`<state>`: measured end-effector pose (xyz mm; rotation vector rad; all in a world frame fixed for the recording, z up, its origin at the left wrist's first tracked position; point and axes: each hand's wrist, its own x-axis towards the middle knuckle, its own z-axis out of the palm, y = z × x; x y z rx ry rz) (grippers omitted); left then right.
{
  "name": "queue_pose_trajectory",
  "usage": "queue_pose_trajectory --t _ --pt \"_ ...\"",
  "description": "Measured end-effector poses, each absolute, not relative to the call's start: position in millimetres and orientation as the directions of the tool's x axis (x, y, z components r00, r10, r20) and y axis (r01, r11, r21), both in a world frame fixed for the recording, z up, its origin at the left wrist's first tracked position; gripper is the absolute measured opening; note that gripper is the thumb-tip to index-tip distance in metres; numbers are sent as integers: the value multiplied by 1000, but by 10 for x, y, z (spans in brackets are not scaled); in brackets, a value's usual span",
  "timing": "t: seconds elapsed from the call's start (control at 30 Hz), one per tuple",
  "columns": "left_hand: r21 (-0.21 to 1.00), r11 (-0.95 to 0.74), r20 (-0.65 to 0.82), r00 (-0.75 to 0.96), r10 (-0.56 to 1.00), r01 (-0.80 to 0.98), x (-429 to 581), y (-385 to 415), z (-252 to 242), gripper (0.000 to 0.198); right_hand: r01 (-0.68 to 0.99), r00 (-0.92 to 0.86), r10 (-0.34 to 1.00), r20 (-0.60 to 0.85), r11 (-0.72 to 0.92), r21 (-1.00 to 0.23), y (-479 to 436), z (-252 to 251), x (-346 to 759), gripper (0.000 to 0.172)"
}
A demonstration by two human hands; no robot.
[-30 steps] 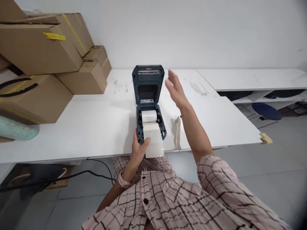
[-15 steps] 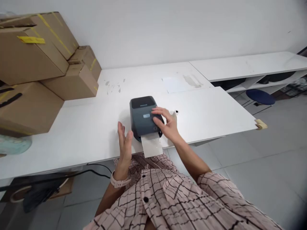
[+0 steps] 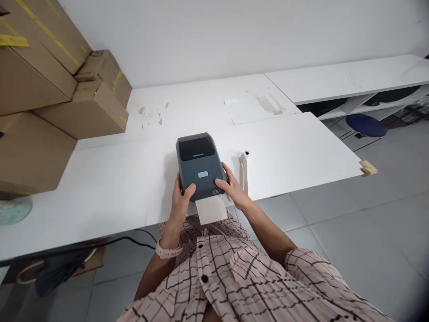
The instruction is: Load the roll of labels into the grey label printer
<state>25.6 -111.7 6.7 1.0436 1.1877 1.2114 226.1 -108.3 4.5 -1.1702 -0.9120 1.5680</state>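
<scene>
A dark grey-blue label printer stands near the front edge of the white table, its lid down. A strip of white label paper sticks out of its front and hangs over the table edge. My left hand grips the printer's left side, thumb on the top near the front corner. On the opposite side my right hand holds it likewise, with its thumb on the lid and fingers along the side. A small white roll with a trailing strip lies just right of the printer.
Cardboard boxes are stacked at the left end of the table. A white sheet lies toward the wall. A greenish roll sits at far left, a blue stool at right. Black cables run below the table.
My left hand has moved from beside the printer onto its left side. My right hand has slid from the printer's top to its right side. The view has shifted slightly.
</scene>
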Motion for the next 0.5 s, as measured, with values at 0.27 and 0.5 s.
queue_pose_trajectory --t 0.27,0.5 --pt "1000 -4 3 -56 998 -9 241 -1091 -11 85 -240 -9 992 -125 -123 -963 -1082 -94 2179 111" --pt "977 102 -48 -274 960 185 249 -1702 -246 76 -240 -15 989 -150 -149 -959 -1068 -69 2192 113"
